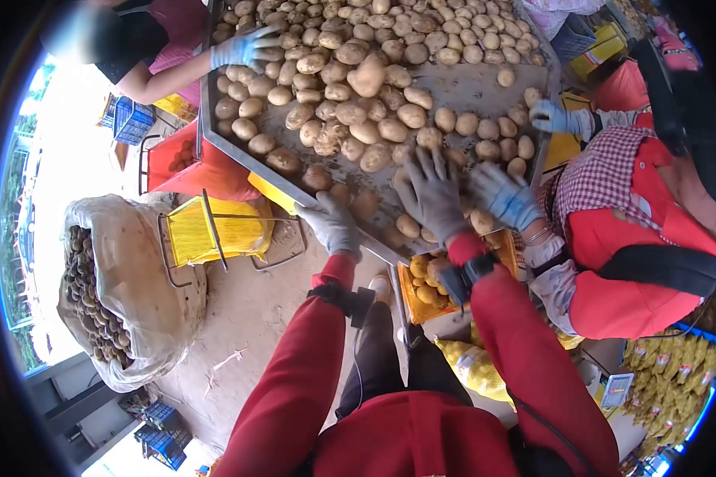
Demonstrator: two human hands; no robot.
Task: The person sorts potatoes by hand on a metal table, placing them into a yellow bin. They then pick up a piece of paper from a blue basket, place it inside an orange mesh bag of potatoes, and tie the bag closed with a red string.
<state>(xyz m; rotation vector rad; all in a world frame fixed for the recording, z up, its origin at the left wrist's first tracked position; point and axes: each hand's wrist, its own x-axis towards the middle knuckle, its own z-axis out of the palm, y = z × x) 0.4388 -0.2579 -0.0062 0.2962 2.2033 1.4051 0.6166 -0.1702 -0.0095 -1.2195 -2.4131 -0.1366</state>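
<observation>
The potatoes (366, 131) lie spread on a metal surface (469, 87), in a thick heap at its far side and more thinly toward the near corner, where the person stands. One potato (429, 137) is just at the fingertips of the right hand (433, 191). This hand, in a grey glove, reaches over the near potatoes with its fingers stretched out and a little apart. Its grip is open and I see nothing enclosed in it; whether the fingertips touch the potato, I cannot tell. The left hand (330, 222), also gloved, is at the rim of the surface, with the fingers pointing inward. Its palm is hidden, so I cannot tell if its grip has hold of something.

The step in hand seems to be sorting the potatoes by hand. In my judgement, the next move calls for the right fingers to curl around one potato, or to draw it closer, without knocking the neighbours over the rim.

Close to the right hand is a co-worker's blue-stained glove (505, 197); another gloved hand (250, 49) is over the heap at the left. Under the near edge stands an orange crate (431, 312) with potatoes inside, and farther left, a large plastic sack (147, 278) of potatoes.
</observation>
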